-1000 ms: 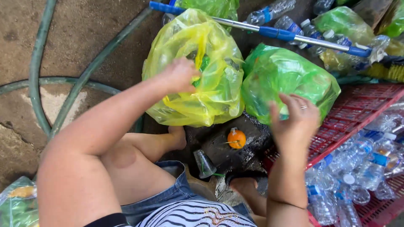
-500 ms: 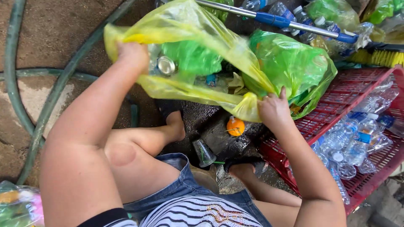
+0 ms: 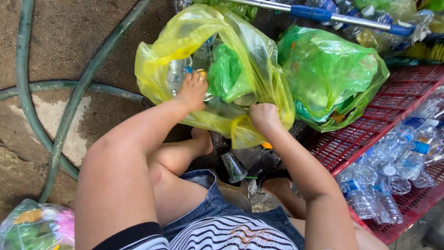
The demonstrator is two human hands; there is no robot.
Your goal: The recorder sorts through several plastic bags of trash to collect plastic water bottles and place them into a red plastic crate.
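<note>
A yellow plastic bag [image 3: 162, 65] lies open in front of me, holding clear plastic bottles, a metal can and a crumpled green bag [image 3: 225, 71]. My left hand [image 3: 192, 91] reaches into its mouth, fingers on the can and bottles inside. My right hand [image 3: 263, 118] is closed on the bag's near edge, holding it open. A second, tied green bag [image 3: 330, 74] sits just right of the yellow one.
A red plastic crate [image 3: 397, 106] at the right holds several clear bottles [image 3: 393, 157]. A green hose [image 3: 69, 115] curves over the concrete at left. A blue-and-silver pole [image 3: 323, 14] lies across the top. A clear cup [image 3: 233, 167] lies between my feet.
The yellow bag has been pulled open and lowered. My left hand moved from its upper rim into the bag, and my right hand shifted left to grip the near edge.
</note>
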